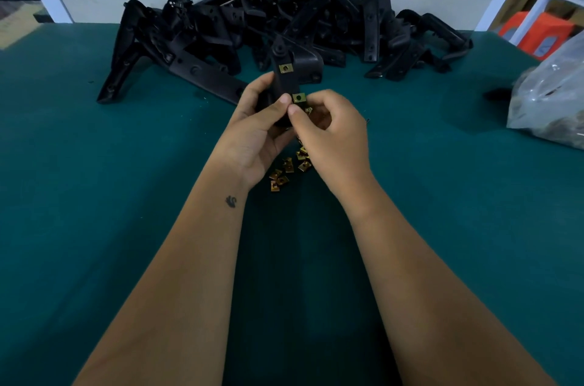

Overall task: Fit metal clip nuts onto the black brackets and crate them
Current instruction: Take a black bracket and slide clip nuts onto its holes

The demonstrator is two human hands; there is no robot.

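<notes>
My left hand grips a black bracket held upright above the green table. One brass clip nut sits on the bracket's upper part. A second clip nut is at the bracket's lower edge, pinched between my left thumb and my right hand. More clip nuts show inside my right palm. Several loose clip nuts lie on the table under my hands.
A large heap of black brackets fills the back of the green table. A clear plastic bag of parts lies at the right edge. Orange stools stand beyond the table at the right.
</notes>
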